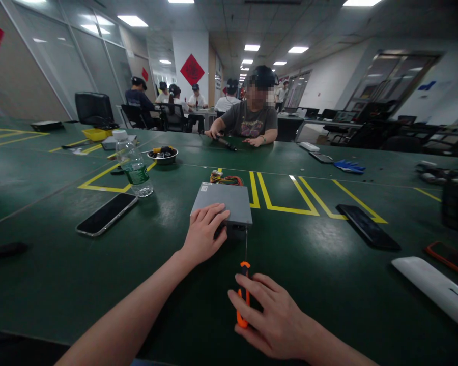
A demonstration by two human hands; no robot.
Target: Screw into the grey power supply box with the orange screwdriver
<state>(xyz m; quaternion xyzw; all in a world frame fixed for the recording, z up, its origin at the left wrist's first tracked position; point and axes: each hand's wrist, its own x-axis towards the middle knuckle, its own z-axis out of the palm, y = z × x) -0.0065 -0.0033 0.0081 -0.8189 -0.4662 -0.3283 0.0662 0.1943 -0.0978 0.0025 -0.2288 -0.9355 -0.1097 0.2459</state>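
A grey metal computer power supply (234, 197) lies flat on the green table, its bundle of coloured cables (229, 179) spilling out at the far side. My left hand (206, 231) grips its near left part, fingers over the top and thumb against the front face. In my right hand (269, 315) is a screwdriver (243, 295) with an orange and black handle, held between thumb and fingers. Its thin shaft points away from me, with the tip at the front right corner of the power supply. Whether the tip sits in a screw is too small to tell.
Left of the power supply are a water bottle (137, 173), a phone (107, 214) and a metal bowl (163, 157) of tools. To the right lie a dark phone (367, 226) and a white device (435, 290). A person (252, 114) works across the table.
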